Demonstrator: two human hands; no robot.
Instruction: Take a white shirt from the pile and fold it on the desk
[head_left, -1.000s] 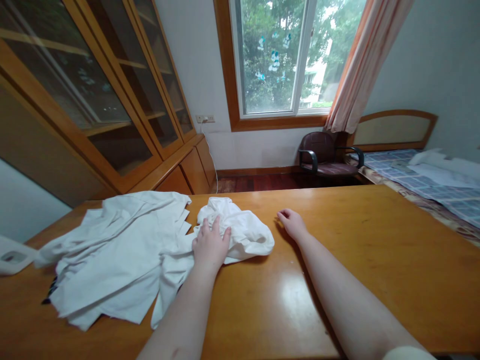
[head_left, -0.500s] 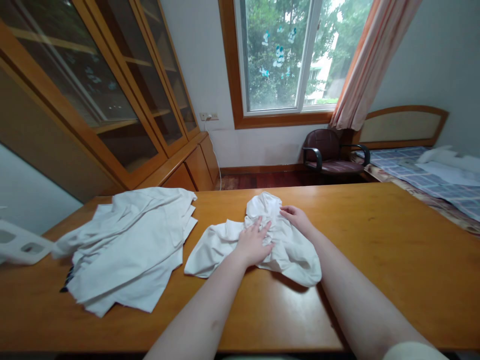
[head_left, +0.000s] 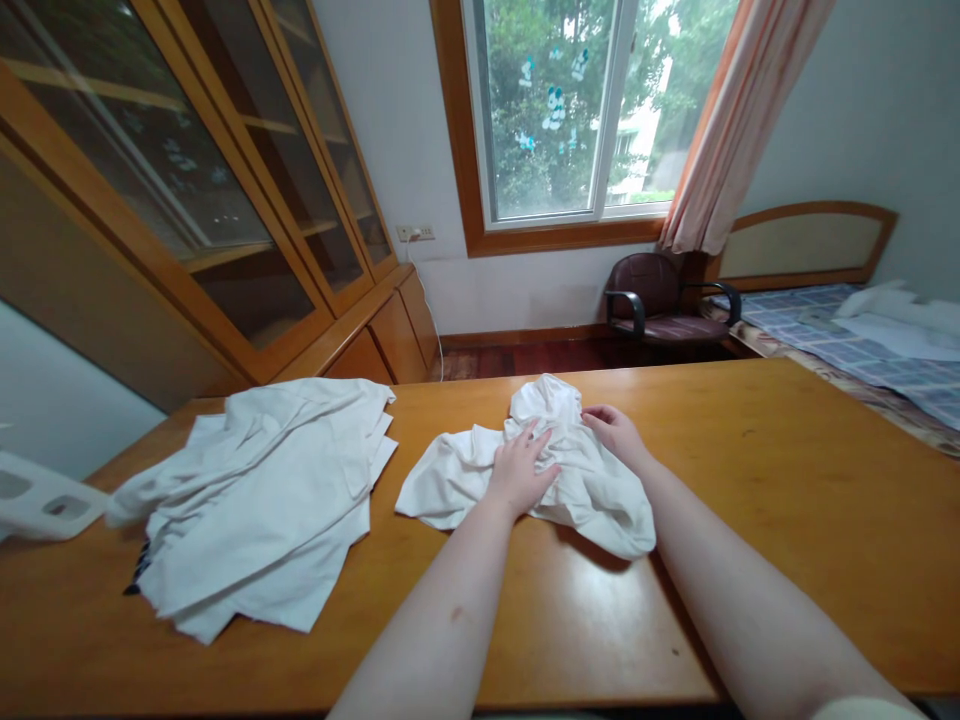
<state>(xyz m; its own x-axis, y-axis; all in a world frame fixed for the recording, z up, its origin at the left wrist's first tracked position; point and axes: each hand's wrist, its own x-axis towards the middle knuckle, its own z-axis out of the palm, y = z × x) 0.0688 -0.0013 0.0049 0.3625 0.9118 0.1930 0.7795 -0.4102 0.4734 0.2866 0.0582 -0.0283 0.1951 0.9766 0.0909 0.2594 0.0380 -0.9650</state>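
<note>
A crumpled white cloth garment (head_left: 600, 490) lies bunched on the wooden table in front of me, one part spread to the left and a rounded bundle at its far end. My left hand (head_left: 521, 472) rests on its gathered middle, palm down with the fingers spread. At the bundle's right edge, my right hand (head_left: 615, 432) has its fingers drawn together on the fabric; its thumb is mostly hidden. To the left sits a loose pile of white garments (head_left: 262, 500), with a bit of dark patterned material showing from under its left side.
The wooden table (head_left: 787, 500) stretches across the view. A white plastic object (head_left: 45, 500) stands at the left edge. Beyond are a glass-door cabinet (head_left: 300, 230), a maroon armchair (head_left: 649, 290) and a bed (head_left: 817, 310) at right.
The garment under my hands has shifted slightly to the right and away from me, and both hands have moved with it. The pile on the left stays where it was.
</note>
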